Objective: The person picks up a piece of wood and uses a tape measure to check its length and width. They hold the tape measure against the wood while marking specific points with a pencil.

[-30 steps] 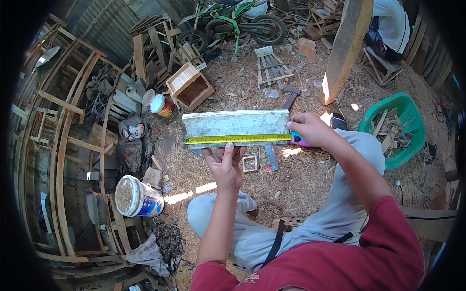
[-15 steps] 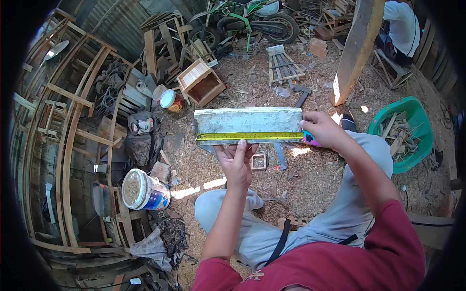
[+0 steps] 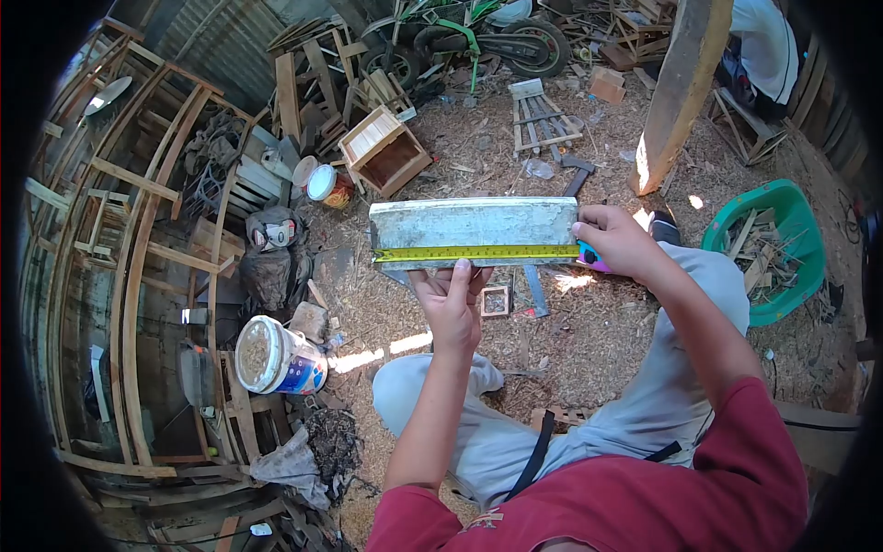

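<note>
Tape measure (image 3: pixel 590 259) stretched along a weathered board (image 3: pixel 474 221)

At far left, wooden frames (image 3: pixel 138 276) lean and stack in a long row. Beside them on the ground stands a white lidded bucket (image 3: pixel 281 357) with a blue label; farther back, a small white-topped tub (image 3: pixel 324 184) sits near an open-fronted wooden box (image 3: pixel 384 156).

Next comes the left hand (image 3: pixel 451 299), gripping the weathered board from below, fingers behind and thumb against the front at the lower edge. The board is held level above the floor, in front of the seated person. The yellow blade (image 3: pixel 515 251) lies across its face near the lower edge, reaching from the left end to the right.

Beneath the board, on the shavings, lie 1 small square frame (image 3: pixel 497 314) and 1 blue metal strip (image 3: pixel 534 293). The right hand (image 3: pixel 613 241) is closed around the pink-and-blue tape case, at the board's right end.

Farther right, a thick wooden post (image 3: pixel 682 101) slants, a white-clad co-worker (image 3: pixel 763 55) sits behind, and a green basin (image 3: pixel 814 267) holds wood scraps.
</note>
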### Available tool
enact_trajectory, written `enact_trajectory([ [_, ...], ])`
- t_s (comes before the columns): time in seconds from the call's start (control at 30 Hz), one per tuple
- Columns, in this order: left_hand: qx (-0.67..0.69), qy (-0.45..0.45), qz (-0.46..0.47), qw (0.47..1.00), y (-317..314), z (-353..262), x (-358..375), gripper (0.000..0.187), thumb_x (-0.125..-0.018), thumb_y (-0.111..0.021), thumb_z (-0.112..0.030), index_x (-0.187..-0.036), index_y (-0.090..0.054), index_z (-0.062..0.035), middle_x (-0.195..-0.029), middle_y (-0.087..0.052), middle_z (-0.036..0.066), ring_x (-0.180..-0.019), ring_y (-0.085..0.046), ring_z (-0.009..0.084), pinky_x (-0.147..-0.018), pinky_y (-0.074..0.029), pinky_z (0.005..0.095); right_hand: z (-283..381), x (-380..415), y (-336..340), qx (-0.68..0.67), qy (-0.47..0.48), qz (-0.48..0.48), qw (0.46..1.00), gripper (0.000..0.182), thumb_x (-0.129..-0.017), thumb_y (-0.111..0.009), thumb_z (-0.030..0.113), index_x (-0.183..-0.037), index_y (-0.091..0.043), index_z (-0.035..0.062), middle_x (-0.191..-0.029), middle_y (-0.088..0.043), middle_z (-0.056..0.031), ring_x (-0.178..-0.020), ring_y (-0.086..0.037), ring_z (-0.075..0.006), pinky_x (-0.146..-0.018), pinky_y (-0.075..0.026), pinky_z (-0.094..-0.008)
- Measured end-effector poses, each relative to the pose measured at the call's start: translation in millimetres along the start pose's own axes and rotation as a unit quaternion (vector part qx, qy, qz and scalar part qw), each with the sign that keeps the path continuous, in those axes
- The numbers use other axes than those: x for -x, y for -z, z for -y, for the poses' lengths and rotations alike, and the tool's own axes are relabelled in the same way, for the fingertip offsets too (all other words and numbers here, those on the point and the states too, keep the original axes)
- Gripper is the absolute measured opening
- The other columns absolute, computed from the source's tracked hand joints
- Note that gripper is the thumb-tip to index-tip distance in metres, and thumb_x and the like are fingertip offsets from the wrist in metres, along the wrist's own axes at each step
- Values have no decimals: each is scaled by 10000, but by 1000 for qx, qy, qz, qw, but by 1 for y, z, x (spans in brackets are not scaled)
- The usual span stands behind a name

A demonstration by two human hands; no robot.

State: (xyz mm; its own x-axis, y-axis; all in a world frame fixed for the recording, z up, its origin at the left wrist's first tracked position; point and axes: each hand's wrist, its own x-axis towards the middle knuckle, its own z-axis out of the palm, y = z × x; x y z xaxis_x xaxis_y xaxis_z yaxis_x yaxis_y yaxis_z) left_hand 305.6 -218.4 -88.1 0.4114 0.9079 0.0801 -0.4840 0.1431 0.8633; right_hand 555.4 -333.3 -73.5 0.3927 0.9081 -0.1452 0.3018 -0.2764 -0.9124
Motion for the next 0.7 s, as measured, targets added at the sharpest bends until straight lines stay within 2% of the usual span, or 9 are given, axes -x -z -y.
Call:
enact_trajectory([
  [0.4,-4,7,2,1000,3,0,-1,659,-1028,-597,2,-1548,-257,-216,-1330,-639,143,-1132,-712,278,-938,-652,444,-10,-2,-3,5,25,-16,1000,283,-1006,-626,245,-969,-687,-29,-721,-609,-50,-671,-553,-117,-630,-447,-347],
  [0.57,14,5,-4,1000,-1,-2,-1,704,-1030,-587,21,-1575,-187,-175,-1283,-656,180,-1094,-727,277,-908,-665,431,-10,-3,-4,-5,21,-14,1000,284,-1005,-627,242,-1004,-705,-31,-726,-618,-45,-668,-555,-110,-621,-444,-338],
  [0.7,7,2,-1,1000,5,2,-3,689,-1031,-583,21,-1572,-203,-172,-1301,-649,172,-1093,-725,276,-906,-665,435,-9,-1,-4,-7,24,-21,999,292,-1004,-631,250,-1038,-716,-28,-728,-624,-51,-666,-565,-120,-623,-449,-343],
])
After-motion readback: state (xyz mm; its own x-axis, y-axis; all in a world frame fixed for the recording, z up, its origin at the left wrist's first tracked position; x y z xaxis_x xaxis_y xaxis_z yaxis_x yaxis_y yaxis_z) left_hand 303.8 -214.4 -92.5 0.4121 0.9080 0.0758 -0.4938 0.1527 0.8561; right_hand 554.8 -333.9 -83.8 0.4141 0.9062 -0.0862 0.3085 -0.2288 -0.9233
